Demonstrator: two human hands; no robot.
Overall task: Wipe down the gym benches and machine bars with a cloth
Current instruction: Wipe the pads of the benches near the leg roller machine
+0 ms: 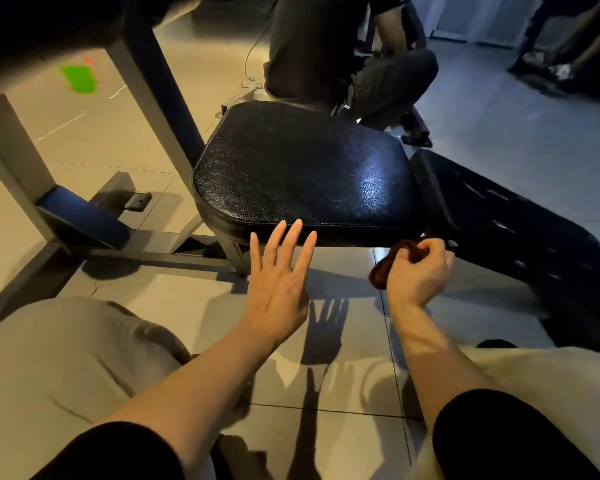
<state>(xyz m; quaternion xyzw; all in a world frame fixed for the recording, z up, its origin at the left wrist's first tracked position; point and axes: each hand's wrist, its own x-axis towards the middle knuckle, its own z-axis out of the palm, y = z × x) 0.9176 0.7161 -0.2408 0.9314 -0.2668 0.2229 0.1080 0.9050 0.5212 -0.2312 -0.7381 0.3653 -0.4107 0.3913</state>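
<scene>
A black padded bench seat (pixel 302 168) fills the middle of the view, with a second black pad (pixel 520 230) sloping down to its right. My left hand (pixel 278 285) hovers with straight, spread fingers just below the seat's near edge. My right hand (pixel 418 271) grips a dark brown cloth (pixel 381 271) at the seat's near right corner, beside the gap between the two pads. Most of the cloth is bunched inside the fist.
Grey steel frame bars (pixel 160 88) rise at the left, with a base bar (pixel 146 254) along the tiled floor. A person in dark clothes (pixel 329 46) crouches behind the seat. A green object (pixel 78 77) lies on the floor far left. My knees are in the foreground.
</scene>
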